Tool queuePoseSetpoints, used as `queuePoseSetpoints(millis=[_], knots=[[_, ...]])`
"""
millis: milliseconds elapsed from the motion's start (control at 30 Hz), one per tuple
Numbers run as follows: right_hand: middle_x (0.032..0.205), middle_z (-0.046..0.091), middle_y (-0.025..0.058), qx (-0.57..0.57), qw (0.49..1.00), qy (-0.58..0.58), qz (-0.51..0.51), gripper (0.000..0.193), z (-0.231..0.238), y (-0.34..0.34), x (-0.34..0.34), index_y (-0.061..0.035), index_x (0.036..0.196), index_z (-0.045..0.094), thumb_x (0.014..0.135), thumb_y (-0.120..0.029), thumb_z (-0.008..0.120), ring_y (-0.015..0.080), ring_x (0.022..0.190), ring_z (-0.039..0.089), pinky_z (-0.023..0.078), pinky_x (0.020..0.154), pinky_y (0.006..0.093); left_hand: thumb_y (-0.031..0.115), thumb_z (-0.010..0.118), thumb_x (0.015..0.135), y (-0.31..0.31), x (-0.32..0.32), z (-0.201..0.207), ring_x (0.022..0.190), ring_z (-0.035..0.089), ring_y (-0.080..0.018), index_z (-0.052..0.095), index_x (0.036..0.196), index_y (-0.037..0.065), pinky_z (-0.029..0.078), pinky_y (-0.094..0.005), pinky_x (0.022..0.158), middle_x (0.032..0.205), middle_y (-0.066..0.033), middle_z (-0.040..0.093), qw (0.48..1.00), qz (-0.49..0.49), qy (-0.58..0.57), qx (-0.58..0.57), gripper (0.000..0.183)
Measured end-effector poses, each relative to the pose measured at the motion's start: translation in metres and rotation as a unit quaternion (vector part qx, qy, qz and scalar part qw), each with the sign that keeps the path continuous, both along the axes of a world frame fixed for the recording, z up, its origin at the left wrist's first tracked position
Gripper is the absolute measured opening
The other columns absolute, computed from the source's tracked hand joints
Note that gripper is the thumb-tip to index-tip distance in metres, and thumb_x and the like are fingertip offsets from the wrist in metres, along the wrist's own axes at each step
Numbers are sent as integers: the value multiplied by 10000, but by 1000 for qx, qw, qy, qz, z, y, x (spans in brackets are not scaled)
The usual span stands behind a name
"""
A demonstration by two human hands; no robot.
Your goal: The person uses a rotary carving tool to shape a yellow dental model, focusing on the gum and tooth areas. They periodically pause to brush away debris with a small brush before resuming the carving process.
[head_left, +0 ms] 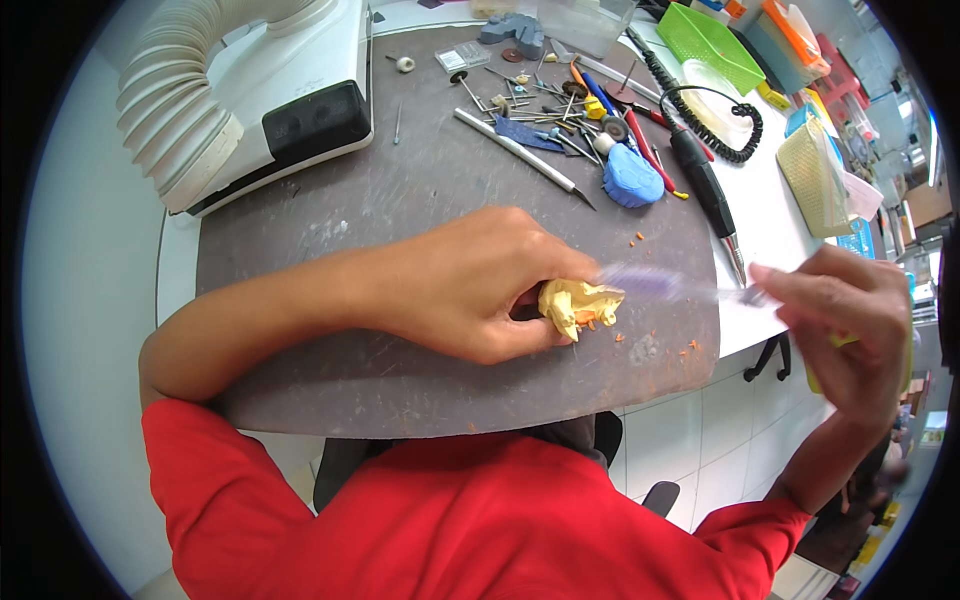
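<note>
Between the thumb and fingers of my left hand [480,275] is a pale yellow plaster dental cast [568,298], held just above the grey work board. Orange material, like wax, shows on the cast's lower side. My right hand [845,315] is closed around the far end of a slim toothbrush [650,283], purple and clear, smeared by motion. The brush's other end reaches to the cast's upper right edge; I cannot tell whether its bristles touch. Small orange crumbs [620,338] lie on the board to the right of the cast.
A white suction unit [290,90] with a ribbed hose stands at the far left. Several burs and tools [570,110], a white-handled knife [515,150] and a blue lump [632,178] lie beyond my hands. A black handpiece [705,180] with coiled cord and baskets [815,170] are at right.
</note>
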State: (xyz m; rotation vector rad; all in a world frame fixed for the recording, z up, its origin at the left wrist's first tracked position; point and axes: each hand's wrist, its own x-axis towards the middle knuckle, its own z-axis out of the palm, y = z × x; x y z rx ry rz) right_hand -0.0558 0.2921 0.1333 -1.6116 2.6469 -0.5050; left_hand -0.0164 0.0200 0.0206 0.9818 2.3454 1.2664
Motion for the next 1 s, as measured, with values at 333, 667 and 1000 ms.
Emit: queuePoseSetpoints(millis=[333,667,1000], knots=[[615,585,65,18,999,-15,22,441,-10,4,1,-106,1042,718,647,67,622,144,531,584,405,464,247,67,637,751,-5,-7,-1,761,617,-278,617,1106,2,472,-340,659,925,-135,664,996,-52,-61,27,361],[674,600,20,-142,984,103,-22,436,-55,3,8,-150,999,737,595,11,694,129,563,564,415,454,263,135,663,790,-13,-14,1,605,533,-145,626,1022,-3,421,-287,547,758,-99,626,992,-92,-92,3,273],[691,604,90,-181,981,50,-54,504,-71,-13,17,-69,1106,687,636,113,655,153,552,555,434,494,269,116,641,810,-13,-6,4,590,542,-106,596,1118,-7,418,-250,518,791,-65,653,995,-35,-77,53,335]])
